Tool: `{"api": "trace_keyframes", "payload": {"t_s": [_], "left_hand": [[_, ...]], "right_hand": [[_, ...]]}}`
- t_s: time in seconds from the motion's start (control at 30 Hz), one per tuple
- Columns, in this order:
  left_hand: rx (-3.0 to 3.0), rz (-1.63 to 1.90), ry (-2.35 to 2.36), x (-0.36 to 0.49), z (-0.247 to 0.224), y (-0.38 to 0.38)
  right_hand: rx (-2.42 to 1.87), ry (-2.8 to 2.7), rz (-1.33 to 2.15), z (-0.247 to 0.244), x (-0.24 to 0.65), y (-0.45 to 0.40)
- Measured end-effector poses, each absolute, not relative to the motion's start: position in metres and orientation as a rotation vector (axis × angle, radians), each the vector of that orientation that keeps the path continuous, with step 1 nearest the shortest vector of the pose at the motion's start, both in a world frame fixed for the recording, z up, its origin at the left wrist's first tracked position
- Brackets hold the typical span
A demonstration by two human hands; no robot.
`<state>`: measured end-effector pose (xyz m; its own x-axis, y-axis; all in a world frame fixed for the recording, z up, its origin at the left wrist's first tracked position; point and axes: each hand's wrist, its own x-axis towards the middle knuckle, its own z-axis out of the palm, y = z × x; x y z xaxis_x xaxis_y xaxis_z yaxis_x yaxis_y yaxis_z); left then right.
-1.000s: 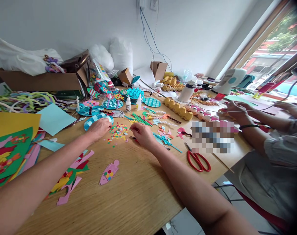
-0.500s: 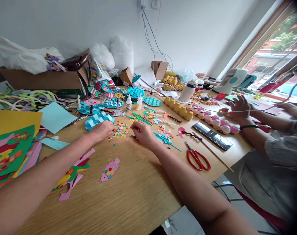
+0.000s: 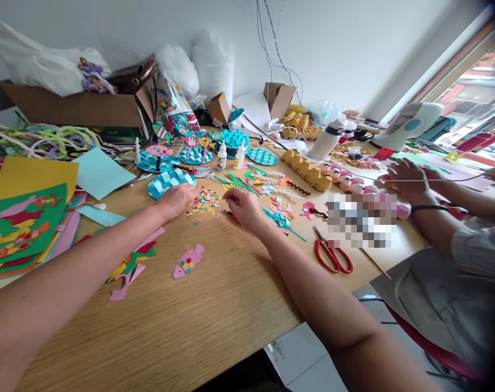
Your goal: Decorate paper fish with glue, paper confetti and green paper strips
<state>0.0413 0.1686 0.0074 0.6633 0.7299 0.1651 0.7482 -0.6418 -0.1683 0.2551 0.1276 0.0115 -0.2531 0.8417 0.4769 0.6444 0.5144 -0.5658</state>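
Note:
A pile of small coloured paper dots point(image 3: 208, 199) lies on the table between my two hands. My left hand point(image 3: 178, 200) rests at the pile's left side, fingers curled together and pointing down; what they hold, if anything, is hidden. On the right side, my right hand point(image 3: 244, 211) is closed in a pinch, thumb against index finger, and anything in it is too small to make out. Nearer to me lies a pink paper fish point(image 3: 189, 261) with coloured dots on its body. A blue woven paper disc point(image 3: 166, 185) sits just behind my left hand.
Red-handled scissors point(image 3: 333, 256) lie to the right. Two glue bottles point(image 3: 222, 156) stand behind the dots. Paper scraps point(image 3: 133, 261) and stacked coloured sheets point(image 3: 31, 169) are at left. Egg-carton strips point(image 3: 307, 170) lie at right, near another person's hands point(image 3: 408, 177).
The view has tilted down and shifted slightly, so things sit higher and farther right or left in it. Both my hands stay beside the dots, with little visible change in their hold.

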Motion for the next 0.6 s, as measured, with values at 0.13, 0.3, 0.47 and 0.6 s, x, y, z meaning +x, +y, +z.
{"api": "trace_keyframes", "payload": {"t_s": [0.13,0.3,0.47,0.6], "left_hand": [[-2.644,-0.182,-1.244,0.040,0.011,0.168],[-2.663,-0.216,-1.308,0.038,0.018,0.163],[-2.696,-0.232,-1.397,0.036,0.023,0.155],[-2.736,-0.209,-1.428,0.037,0.023,0.148]], "right_hand": [[-1.203,-1.989,0.329,0.011,0.255,0.128],[-1.224,-2.012,0.339,0.013,0.254,0.127],[-1.258,-2.039,0.356,0.014,0.252,0.125],[-1.283,-2.063,0.349,0.013,0.252,0.125]]}}
